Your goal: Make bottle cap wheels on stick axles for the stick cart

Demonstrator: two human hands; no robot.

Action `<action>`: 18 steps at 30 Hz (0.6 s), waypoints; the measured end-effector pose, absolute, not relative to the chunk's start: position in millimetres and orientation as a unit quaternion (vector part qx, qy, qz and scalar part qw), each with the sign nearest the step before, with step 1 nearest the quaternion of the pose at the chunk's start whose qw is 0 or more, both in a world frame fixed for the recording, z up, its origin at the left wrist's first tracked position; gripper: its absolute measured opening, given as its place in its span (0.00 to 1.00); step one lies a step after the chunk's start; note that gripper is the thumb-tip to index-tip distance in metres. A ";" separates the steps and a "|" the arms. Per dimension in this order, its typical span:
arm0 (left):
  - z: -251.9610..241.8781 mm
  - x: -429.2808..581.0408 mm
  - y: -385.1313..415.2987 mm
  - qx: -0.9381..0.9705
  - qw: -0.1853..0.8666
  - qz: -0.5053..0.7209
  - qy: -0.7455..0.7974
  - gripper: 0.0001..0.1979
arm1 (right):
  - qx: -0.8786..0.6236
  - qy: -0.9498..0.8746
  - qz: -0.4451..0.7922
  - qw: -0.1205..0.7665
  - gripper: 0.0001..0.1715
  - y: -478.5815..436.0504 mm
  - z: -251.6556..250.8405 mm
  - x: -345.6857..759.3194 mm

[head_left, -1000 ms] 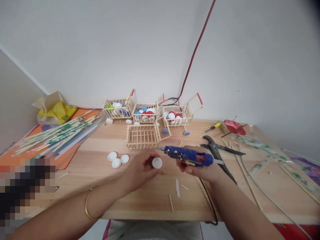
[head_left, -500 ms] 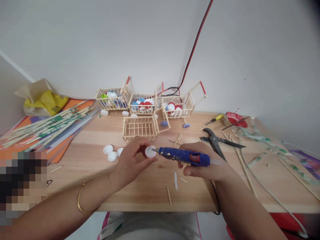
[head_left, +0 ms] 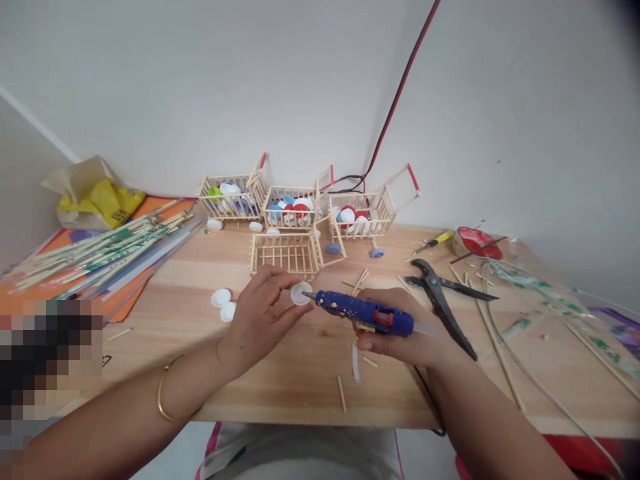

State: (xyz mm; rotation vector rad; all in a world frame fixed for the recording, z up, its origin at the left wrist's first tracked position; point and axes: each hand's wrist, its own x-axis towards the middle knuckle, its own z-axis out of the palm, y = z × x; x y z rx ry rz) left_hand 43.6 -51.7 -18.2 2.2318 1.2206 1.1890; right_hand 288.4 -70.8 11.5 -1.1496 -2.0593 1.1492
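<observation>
Between the thumb and fingers of my left hand is a white bottle cap, its hollow side facing up. My right hand is wrapped round a blue hot glue gun with dried glue spots on its body. The nozzle points left, its tip at the cap's inside near the right rim. Just beyond my left hand stands a small basket of wooden sticks with nothing in it. Loose white caps lie left of my left hand, partly hidden by it.
Behind stand three stick-built carts filled with coloured caps. Pliers, a yellow-handled knife and a roll of red tape lie at right. Packs of sticks cover the left side. A pale cable runs down the right.
The view has shifted slightly, so the things on the table appear a little further right. My hands still hold the cap and glue gun together, the nozzle at the cap.
</observation>
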 end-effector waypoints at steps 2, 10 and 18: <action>-18.8 43.5 -52.0 0.785 0.163 0.419 0.426 0.13 | -0.425 -0.761 0.422 0.250 0.21 -70.5 12.4 287.2; -20.1 43.6 -53.2 0.788 0.150 0.422 0.422 0.14 | -0.425 -0.767 0.412 0.248 0.22 -69.7 14.7 284.7; -23.4 43.4 -52.4 0.798 0.138 0.421 0.408 0.15 | -0.427 -0.768 0.411 0.242 0.21 -69.8 12.6 286.1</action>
